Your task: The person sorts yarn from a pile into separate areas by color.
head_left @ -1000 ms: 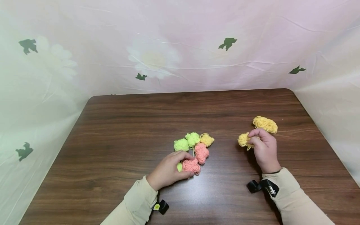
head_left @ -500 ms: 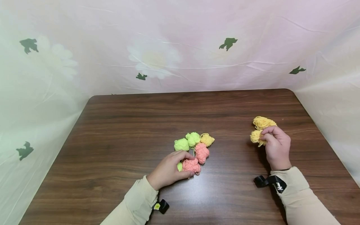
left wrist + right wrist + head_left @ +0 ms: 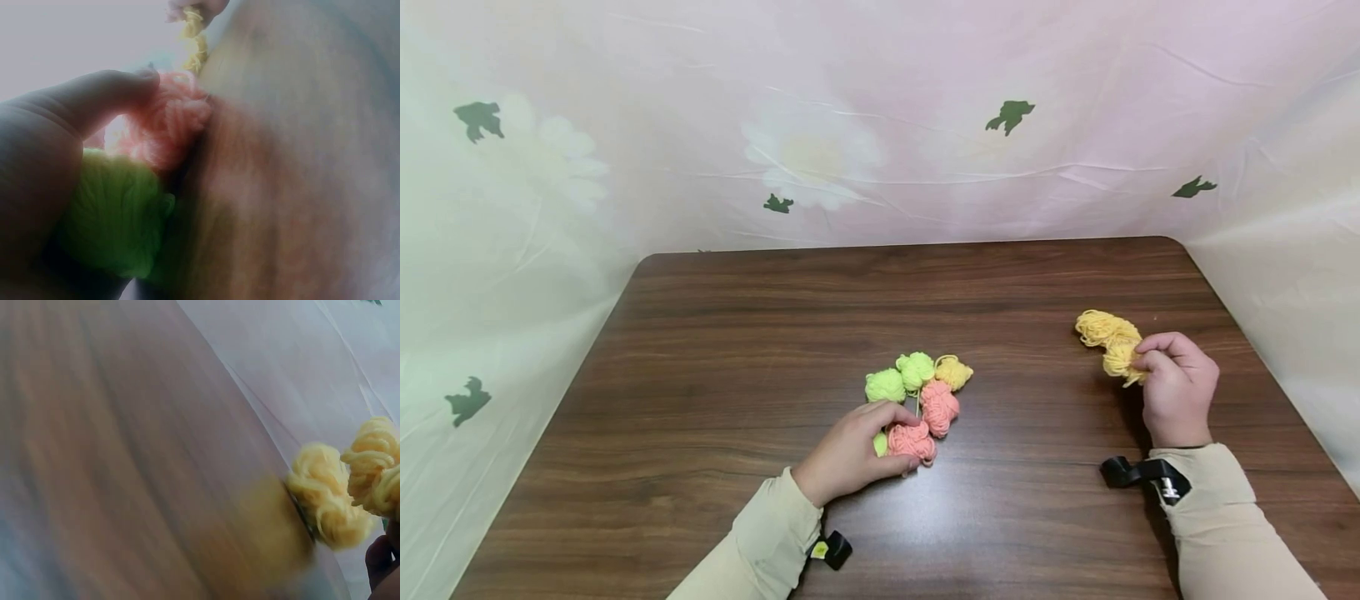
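Observation:
My left hand (image 3: 850, 450) curls around a pink yarn bundle (image 3: 912, 443), thumb and fingers on either side of it. A green yarn bundle (image 3: 115, 215) sits within the same hand, mostly hidden in the head view. Over on the right, my right hand (image 3: 1180, 387) pinches a small yellow yarn bundle (image 3: 1122, 360) between thumb and forefinger. Behind that one lies a larger yellow yarn bundle (image 3: 1101, 327) on the table; the two overlap in the head view. In the right wrist view the held yellow bundle (image 3: 378, 469) shows at the right edge.
Beyond my left hand, two green bundles (image 3: 885, 385), a small yellow bundle (image 3: 953, 372) and another pink bundle (image 3: 939, 407) lie in a cluster. The brown wooden table (image 3: 760, 333) ends at a pale floral cloth (image 3: 880, 125) behind and at both sides.
My right hand has moved to the right with the small yellow yarn bundle, nearer the front of the larger yellow one. My left hand has stayed in place.

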`<state>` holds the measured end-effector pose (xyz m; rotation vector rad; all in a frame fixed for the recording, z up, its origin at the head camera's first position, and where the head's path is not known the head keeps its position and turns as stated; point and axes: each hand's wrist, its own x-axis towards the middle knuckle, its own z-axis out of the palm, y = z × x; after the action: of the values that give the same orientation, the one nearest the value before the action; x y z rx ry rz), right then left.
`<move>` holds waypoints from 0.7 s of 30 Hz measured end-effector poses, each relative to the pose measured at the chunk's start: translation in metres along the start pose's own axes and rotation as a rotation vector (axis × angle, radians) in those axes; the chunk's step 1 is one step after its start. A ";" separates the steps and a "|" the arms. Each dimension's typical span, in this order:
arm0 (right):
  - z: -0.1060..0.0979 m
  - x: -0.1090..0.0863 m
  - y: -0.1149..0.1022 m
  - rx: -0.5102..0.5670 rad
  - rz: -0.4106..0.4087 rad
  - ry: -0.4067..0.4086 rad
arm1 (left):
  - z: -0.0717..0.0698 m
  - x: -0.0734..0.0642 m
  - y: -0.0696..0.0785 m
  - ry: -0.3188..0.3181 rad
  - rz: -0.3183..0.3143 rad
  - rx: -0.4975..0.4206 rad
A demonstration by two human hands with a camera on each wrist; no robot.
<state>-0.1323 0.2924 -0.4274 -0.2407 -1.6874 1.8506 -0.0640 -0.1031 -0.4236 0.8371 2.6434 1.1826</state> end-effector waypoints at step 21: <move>-0.035 0.029 0.008 -0.016 0.027 0.134 | 0.000 0.001 -0.001 -0.012 -0.015 -0.020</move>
<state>-0.1394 0.3379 -0.4332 -0.3875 -1.6151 1.7991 -0.0651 -0.1032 -0.4242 0.8171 2.6193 1.1943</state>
